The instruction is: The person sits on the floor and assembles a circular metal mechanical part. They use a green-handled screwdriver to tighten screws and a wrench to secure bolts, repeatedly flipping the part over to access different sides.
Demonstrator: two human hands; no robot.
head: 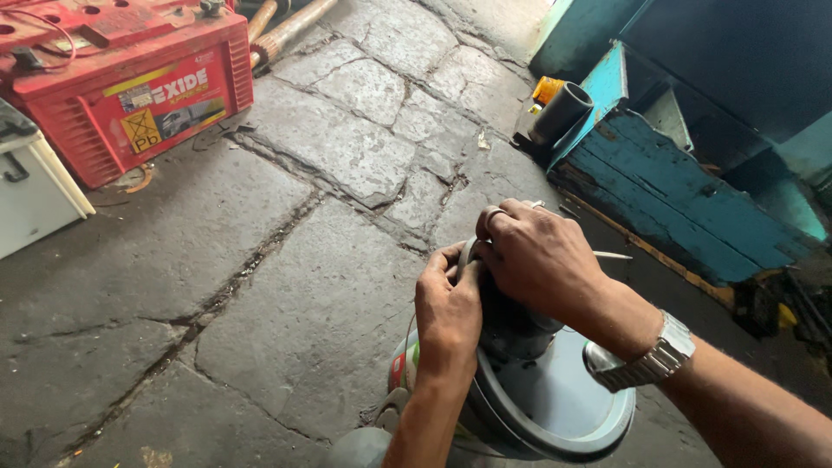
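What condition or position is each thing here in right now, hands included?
Left hand: closed on the dark top part of the grey round unit.
Right hand: closed over the same part, ring and wristwatch on.
Grey round unit: tilted, held between the hands.
Red battery: upright on the stone floor, untouched.
Black tube: leaning against the blue wooden frame.
Stone floor: cracked.
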